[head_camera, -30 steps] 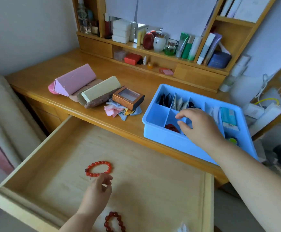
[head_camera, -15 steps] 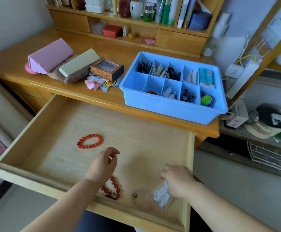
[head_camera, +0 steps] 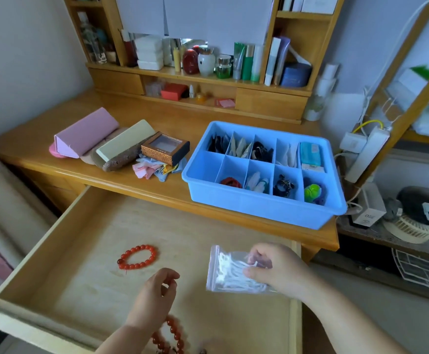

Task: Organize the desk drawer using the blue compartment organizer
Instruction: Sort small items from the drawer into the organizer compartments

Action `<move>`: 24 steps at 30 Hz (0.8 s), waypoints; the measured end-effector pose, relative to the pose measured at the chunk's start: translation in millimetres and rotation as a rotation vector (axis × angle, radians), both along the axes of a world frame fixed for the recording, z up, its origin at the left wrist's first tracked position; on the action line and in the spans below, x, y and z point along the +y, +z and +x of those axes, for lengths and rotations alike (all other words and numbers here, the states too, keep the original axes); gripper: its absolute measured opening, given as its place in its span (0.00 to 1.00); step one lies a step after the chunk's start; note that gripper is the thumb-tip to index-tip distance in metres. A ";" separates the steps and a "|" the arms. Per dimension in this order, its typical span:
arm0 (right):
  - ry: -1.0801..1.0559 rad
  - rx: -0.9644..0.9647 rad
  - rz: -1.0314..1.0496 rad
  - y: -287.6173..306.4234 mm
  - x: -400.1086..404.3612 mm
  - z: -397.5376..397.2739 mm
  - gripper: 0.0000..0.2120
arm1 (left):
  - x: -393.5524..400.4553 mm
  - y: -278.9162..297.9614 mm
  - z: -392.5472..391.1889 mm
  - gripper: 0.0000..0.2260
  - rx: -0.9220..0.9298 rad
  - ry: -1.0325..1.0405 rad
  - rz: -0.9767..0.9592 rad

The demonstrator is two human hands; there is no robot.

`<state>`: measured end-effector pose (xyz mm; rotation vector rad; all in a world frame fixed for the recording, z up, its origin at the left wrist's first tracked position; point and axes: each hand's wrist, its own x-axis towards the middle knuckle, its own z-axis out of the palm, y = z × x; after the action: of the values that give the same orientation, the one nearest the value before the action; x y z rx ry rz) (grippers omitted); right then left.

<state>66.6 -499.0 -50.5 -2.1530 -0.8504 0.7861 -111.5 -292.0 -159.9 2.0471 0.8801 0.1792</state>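
Pinching a limp, slippery zip bag [head_camera: 230,273] at its right edge, right hand [head_camera: 276,270]; left hand [head_camera: 157,295] half-curled, holding nothing visible.

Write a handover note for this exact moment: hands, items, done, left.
Right hand pinches a clear zip bag of white bits above the drawer.
Left hand holds nothing, fingers loosely curled over a dark red bracelet.
Orange-red bracelet lies on the drawer floor.
Blue organizer sits on the desk, most compartments filled, front-left one empty.
Left: bag, both bracelets.
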 end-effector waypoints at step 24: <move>0.063 -0.790 -0.344 66.3 167.8 70.4 0.30 | 26.2 -11.2 0.1 0.10 -0.050 0.074 -0.091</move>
<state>137.1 -331.2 15.8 -2.8059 -1.2347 0.0697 -111.4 -265.8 -171.1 1.9191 0.9174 0.2259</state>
